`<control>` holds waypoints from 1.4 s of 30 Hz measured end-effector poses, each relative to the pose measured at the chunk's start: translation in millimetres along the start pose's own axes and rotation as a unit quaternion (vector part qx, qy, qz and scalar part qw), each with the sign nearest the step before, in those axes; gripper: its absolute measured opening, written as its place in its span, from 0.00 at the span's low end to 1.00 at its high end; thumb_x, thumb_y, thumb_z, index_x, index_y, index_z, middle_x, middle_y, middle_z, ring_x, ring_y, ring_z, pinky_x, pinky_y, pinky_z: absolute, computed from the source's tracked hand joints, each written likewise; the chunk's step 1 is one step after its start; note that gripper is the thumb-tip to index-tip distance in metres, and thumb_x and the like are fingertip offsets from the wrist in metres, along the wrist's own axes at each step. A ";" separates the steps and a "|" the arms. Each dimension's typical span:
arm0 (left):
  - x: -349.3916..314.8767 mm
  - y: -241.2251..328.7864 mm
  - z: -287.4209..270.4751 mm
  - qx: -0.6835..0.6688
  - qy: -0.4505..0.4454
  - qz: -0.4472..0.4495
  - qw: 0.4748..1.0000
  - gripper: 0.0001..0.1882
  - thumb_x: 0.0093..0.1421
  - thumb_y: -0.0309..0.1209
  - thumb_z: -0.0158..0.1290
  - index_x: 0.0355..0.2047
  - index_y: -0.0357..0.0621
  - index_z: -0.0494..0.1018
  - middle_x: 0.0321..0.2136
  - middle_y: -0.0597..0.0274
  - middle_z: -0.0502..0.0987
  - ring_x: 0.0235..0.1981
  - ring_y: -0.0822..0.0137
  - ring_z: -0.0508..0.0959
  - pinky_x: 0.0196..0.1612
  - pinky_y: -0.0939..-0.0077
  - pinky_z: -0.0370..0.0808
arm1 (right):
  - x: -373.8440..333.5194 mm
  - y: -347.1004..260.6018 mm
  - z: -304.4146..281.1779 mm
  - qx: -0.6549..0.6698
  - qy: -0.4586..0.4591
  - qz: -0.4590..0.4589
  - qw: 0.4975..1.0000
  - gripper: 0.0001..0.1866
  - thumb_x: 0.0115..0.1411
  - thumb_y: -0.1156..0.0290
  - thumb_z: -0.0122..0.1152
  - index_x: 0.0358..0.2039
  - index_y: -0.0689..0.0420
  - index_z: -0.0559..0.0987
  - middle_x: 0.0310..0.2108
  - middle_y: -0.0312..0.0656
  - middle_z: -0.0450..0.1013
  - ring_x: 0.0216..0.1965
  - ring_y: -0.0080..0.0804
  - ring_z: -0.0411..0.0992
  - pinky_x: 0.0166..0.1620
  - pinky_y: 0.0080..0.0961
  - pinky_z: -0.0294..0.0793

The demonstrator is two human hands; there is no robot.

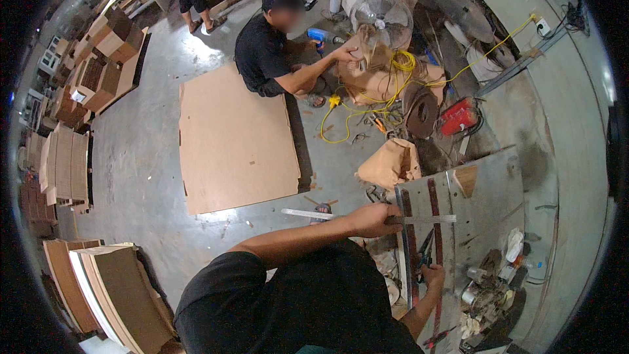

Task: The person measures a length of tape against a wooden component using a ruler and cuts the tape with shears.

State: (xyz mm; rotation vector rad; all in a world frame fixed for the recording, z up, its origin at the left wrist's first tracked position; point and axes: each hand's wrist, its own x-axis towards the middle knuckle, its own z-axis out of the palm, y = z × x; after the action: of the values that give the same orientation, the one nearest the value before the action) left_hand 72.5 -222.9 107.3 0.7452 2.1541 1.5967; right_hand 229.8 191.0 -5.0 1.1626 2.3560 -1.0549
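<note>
My left hand (377, 220) is closed around a long, flat grey strip (429, 219). One end of the strip sticks out to the left past my forearm, and the other reaches right over a metal-topped bench (488, 190). Lower on the bench, my right hand (432, 276) is closed on a dark hand tool with two slim jaws (426, 248). The jaws point up toward the strip but look apart from it. Whether the tool is pliers or snips, I cannot tell. Dark reddish bars (435, 198) run along the bench top beneath both hands.
A person (265, 49) crouches ahead with a blue power tool (322, 35), beside a fan (381, 18) and a yellow cord (403, 61). Cardboard (239, 144) lies on the floor. A red fire extinguisher (458, 117) and brown paper bag (388, 164) sit beyond the bench; bench clutter (488, 292) lies right.
</note>
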 end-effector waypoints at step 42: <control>83.2 25.3 22.3 -0.009 0.093 -0.019 0.995 0.20 0.62 0.42 0.60 0.49 0.42 0.78 0.42 0.47 0.82 0.43 0.54 0.82 0.47 0.64 0.76 | 61.0 -110.7 -13.4 -0.077 -0.148 -0.253 0.953 0.18 0.60 0.62 0.66 0.40 0.62 0.72 0.33 0.46 0.74 0.31 0.37 0.73 0.34 0.32 0.74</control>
State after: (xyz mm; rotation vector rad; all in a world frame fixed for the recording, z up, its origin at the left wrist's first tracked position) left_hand 23.8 -150.0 126.9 0.5649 2.2640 1.7245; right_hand 106.0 190.3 23.6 0.3132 2.4826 -1.0765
